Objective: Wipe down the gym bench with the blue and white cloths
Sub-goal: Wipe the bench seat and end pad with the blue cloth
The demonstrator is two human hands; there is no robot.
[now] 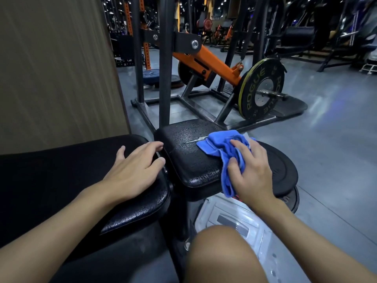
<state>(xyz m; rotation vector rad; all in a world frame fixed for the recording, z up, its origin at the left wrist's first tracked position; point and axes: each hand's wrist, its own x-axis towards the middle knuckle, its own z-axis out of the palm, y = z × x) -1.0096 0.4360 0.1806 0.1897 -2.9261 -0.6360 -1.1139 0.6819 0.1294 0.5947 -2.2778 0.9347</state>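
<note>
Here we are at the gym bench, and everything turns on the small seat pad (187,158). The blue cloth (218,147) lies bunched over the seat pad's right edge, one tail hanging down its near-right corner. The right hand (253,172) has it gripped, thumb and fingers curled into the folds and the index finger laid along the top. The left hand (134,170) is spread flat and holding nothing. It rests on the long back pad (61,172) just left of the seat pad, fingertips at the gap between the two.

The step in hand, as I read it, is wiping that seat pad's top. Most of the surface left of the cloth glistens with fine beads, so there is plenty left to cover. Flatter would serve better: a bunched cloth touches little, so spreading it under the palm should take more per pass. Overlapping strokes from the seat pad's far edge to its near edge look the sound choice, finishing down the rounded sides.

Mind the pale split (195,139) in the seat pad's skin, just left of the cloth. A fold could snag there, so wiping along it rather than across seems wise. The braced left hand is good for steadiness. Whether the white cloth is in view, I cannot tell. A weight plate (283,170) sits just right of the seat pad, clear of the strokes.
</note>
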